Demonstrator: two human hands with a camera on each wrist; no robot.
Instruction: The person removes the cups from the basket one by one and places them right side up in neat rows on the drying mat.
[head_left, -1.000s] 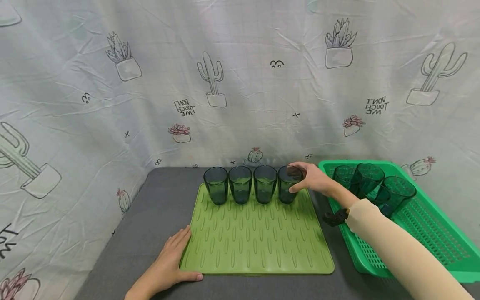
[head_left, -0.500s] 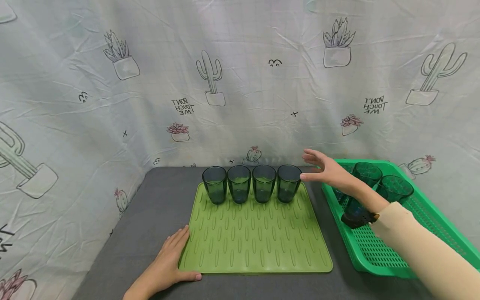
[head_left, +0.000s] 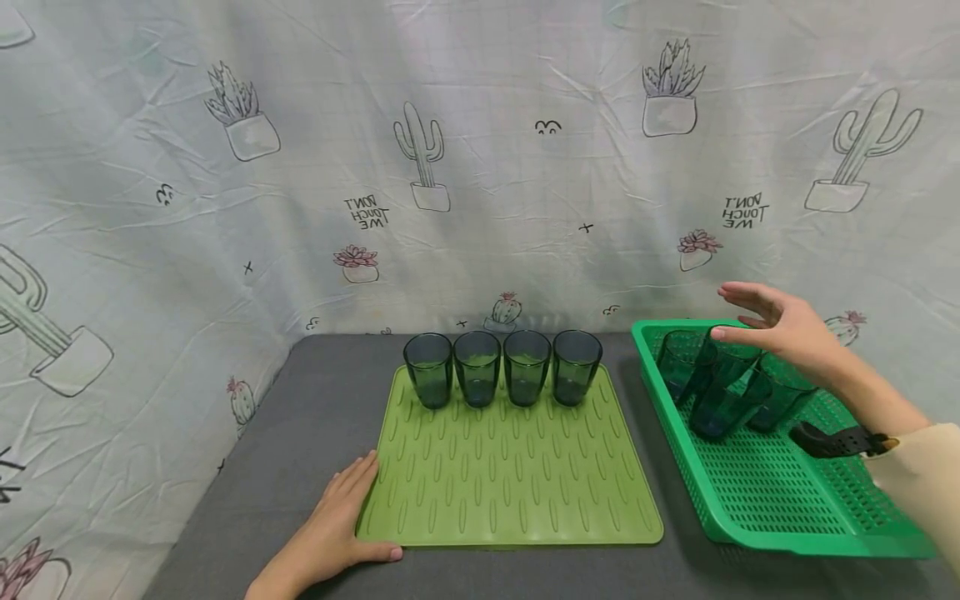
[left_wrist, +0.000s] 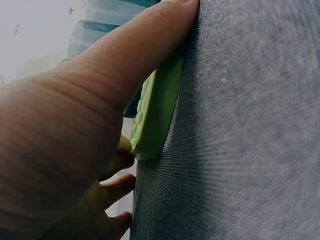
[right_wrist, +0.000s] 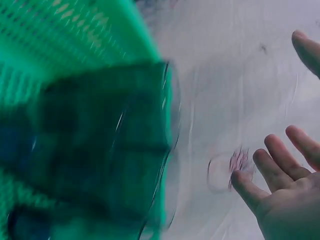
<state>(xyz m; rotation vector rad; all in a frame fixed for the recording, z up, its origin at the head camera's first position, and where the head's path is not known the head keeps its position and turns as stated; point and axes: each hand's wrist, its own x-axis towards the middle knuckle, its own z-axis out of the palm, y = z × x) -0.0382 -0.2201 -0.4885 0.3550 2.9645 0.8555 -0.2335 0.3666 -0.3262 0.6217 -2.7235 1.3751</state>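
Several dark glass tumblers (head_left: 528, 371) stand upright in a row along the back of a green ribbed mat (head_left: 513, 483). My left hand (head_left: 330, 529) rests at the mat's front left corner, fingers along the left edge and thumb by the front edge; the left wrist view shows the thumb (left_wrist: 145, 45) close beside the mat's side. My right hand (head_left: 795, 329) is above the green basket (head_left: 783, 500), fingers spread and holding nothing. Just below it, three tumblers (head_left: 723, 392) lean in the basket's back left part. In the right wrist view the fingers are apart from the glasses (right_wrist: 110, 145).
A grey cloth (head_left: 255, 467) covers the table. Behind it hangs a pale curtain (head_left: 480, 167) printed with cacti. The basket stands to the right of the mat, with a narrow strip of grey cloth between them.
My right hand has let go of the rightmost tumbler on the mat and moved right, over the basket's glasses. The left hand has stayed at the mat's corner.
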